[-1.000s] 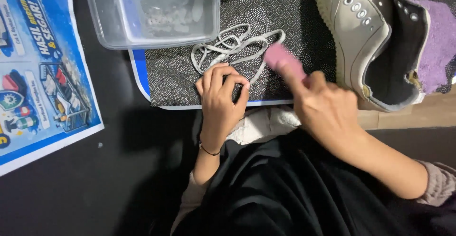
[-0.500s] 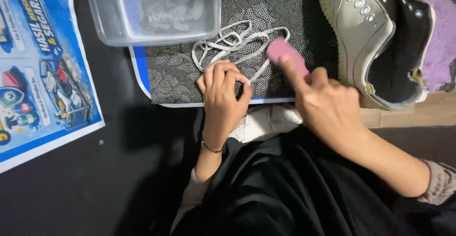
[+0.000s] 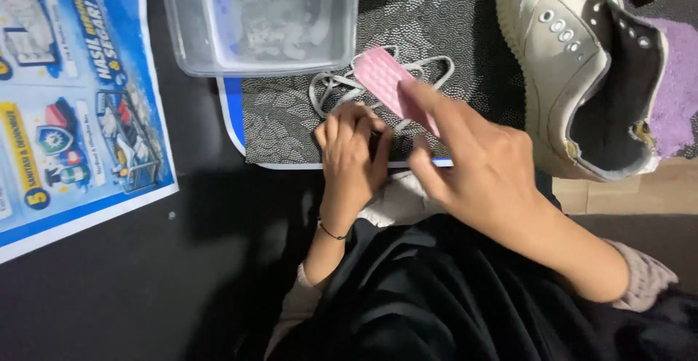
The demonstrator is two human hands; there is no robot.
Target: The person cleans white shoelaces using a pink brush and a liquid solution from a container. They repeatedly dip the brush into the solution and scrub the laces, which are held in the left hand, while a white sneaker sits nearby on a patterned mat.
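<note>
Two hands work: right hand (image 3: 487,179) holds a pink brush (image 3: 392,85), left hand (image 3: 352,150) pinches white laces (image 3: 342,85).

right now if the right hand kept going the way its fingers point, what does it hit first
The right hand points up-left, holding a pink brush. That line likely meets the white shoelaces first, then the clear plastic tub; height above the laces is unclear.

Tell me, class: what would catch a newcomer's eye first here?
The right hand at centre holds a pink textured brush over tangled white laces, which the left hand pins to the patterned mat. A laceless cream sneaker lies at upper right.
</note>
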